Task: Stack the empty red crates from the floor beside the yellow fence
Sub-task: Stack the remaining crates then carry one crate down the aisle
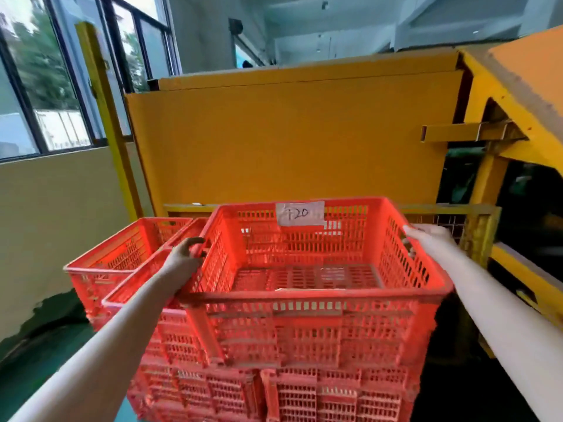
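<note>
In the head view, the top crate (pixel 304 278) is red plastic, rectangular, with slotted lattice walls and bottom, and it has a white paper label (pixel 300 213) on the far wall. It is on the stack of similar crates (pixel 274 385), near the yellow fence (pixel 475 229) of wire mesh. Both arms reach forward. The left hand (pixel 185 257) curls its fingers round the left rim, and the right hand (pixel 426 236) grasps the right rim.

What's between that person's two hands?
In the head view, the top red crate fills the gap between the left hand and right hand, each on a side rim. It looks empty, with a paper label on its far wall.
</note>
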